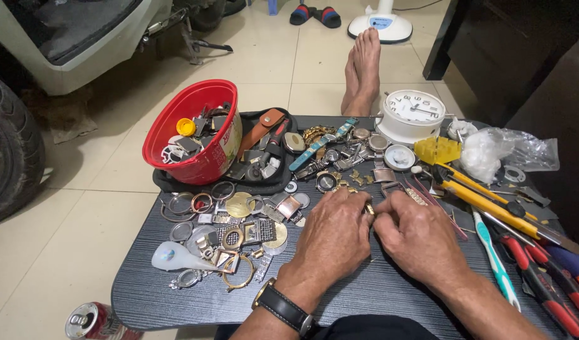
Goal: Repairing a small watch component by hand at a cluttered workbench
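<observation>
My left hand [335,234] and my right hand [420,236] meet at the middle of a dark low table [365,296]. Their fingertips pinch a small gold watch part [369,208] between them; most of it is hidden by the fingers. A dark-strapped watch [283,307] sits on my left wrist. Loose watch cases, rings and bezels [233,233] lie just left of my left hand. Watches and bands [330,154] are heaped beyond my hands.
A red bowl [198,129] of parts rests on a black tray [264,179] at the back left. A white alarm clock [412,116] stands behind. Yellow and red-handled tools [491,204], a toothbrush [494,261] and a plastic bag [506,148] lie right. A can [91,321] stands on the floor.
</observation>
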